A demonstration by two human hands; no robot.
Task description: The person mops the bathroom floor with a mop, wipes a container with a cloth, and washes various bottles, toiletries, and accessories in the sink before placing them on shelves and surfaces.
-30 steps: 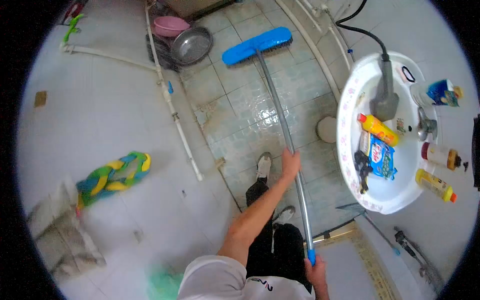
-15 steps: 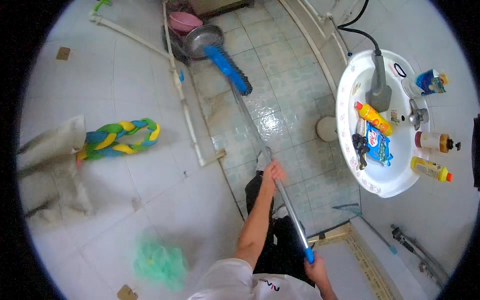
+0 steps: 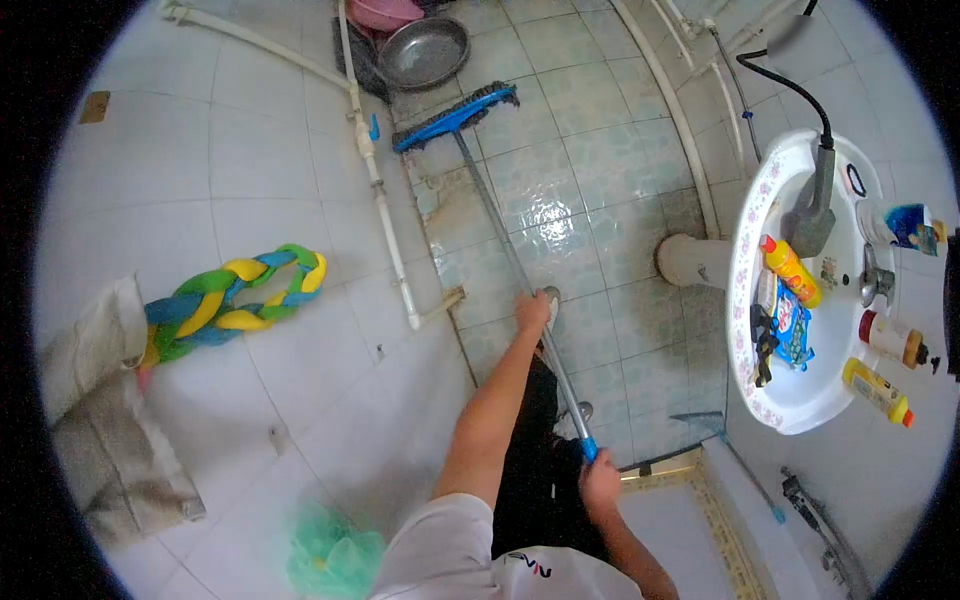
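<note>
A long-handled mop (image 3: 497,212) slants across the tiled floor, its metal pole running from my body toward the far wall. Its wide blue head (image 3: 455,118) with a dark grey shaggy fringe lies crosswise on the tiles, just in front of the grey basin (image 3: 424,54). My left hand (image 3: 533,312) is wrapped around the middle of the pole. At the near end, my right hand (image 3: 600,482) is closed on the pole by its blue end grip (image 3: 588,449).
A white sink (image 3: 745,330) at right holds bottles and a blue packet (image 3: 793,325). Pipes (image 3: 392,240) run along the left wall. A pink basin (image 3: 385,12) stands in the far corner. A braided towel (image 3: 235,295) and green bath puff (image 3: 333,555) hang at left.
The mop head has turned from lengthwise to crosswise and now lies flatter before the basin. My right hand has moved up and left in view. The camera view has shifted somewhat.
</note>
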